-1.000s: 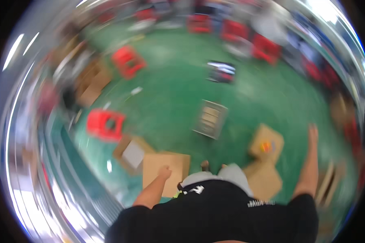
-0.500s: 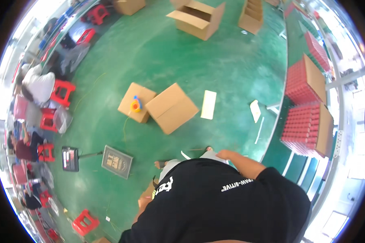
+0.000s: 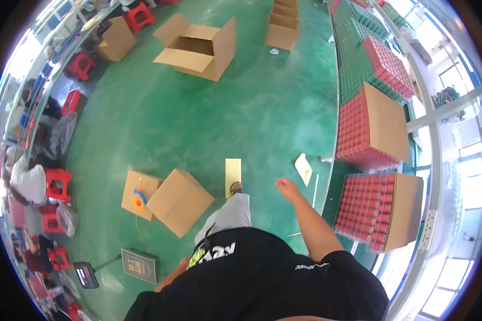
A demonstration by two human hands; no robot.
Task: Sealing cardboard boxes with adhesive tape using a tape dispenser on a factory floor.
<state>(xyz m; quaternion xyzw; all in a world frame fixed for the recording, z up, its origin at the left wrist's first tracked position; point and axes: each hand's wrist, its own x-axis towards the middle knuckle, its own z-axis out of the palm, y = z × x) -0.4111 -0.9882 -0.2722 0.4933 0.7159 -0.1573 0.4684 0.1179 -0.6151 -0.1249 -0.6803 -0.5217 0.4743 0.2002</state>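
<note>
Ahead-left of your right hand (image 3: 287, 188) — empty, loosely curled — the card strip (image 3: 233, 174) lies lengthwise; left hand's hidden, state unclear.

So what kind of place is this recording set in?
Probably a factory packing floor: green painted floor, open cardboard boxes, stacked trays of red cans along the right, and a floor scale.

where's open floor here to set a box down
The widest bare patch is the green floor between the open carton and the two closed boxes. A narrower strip runs beside the red stacked trays. It is crowded at the left edge with red stools, and near the floor scale.
</note>
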